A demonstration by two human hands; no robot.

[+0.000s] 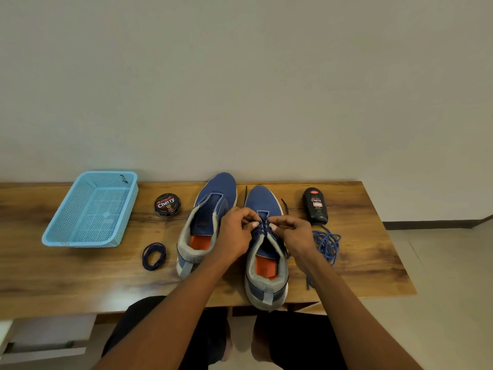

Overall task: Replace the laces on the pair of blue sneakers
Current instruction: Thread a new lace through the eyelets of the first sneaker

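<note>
Head view: two sneakers [240, 236], two hands [262, 231].

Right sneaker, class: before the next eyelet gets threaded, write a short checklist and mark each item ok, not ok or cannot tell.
1. Both hands on the lace: left hand and right hand pinch it at the right sneaker: ok.
2. Lower rows crossed evenly: cannot tell.
3. Lace ends free by the toe: ok.
4. Left sneaker laced: not ok.
5. Spare coiled lace on table: ok.
</note>
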